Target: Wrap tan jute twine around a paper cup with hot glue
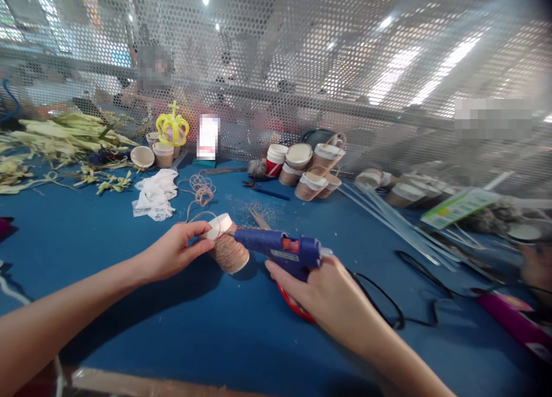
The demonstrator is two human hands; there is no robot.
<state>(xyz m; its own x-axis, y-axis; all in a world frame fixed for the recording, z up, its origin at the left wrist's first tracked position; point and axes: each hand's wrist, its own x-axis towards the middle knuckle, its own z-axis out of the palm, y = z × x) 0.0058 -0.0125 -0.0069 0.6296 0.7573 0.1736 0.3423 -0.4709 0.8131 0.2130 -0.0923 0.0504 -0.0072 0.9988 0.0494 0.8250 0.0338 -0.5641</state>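
Tilted on its side above the blue table, a paper cup [232, 252] is wound with brown twine over most of its wall; a white band shows at its rim. My left hand [183, 244] pinches that rim between thumb and fingers. A strand of twine [202, 191] runs from the cup to a loose coil behind it. My right hand [317, 282] grips a blue hot glue gun [276, 248], its nozzle touching or very close to the cup near the white band. Scissors with red handles [297, 308] lie partly hidden under the right hand.
Twine-wrapped cups [311, 184] stand at the back, beside pliers [267, 191]. Clear glue sticks [392, 224] and a black cord [379, 299] lie right. Crumpled white cloth [156, 193], dried husks [64, 133] and a phone [208, 137] are behind. Another person's hand [536, 264] shows far right.
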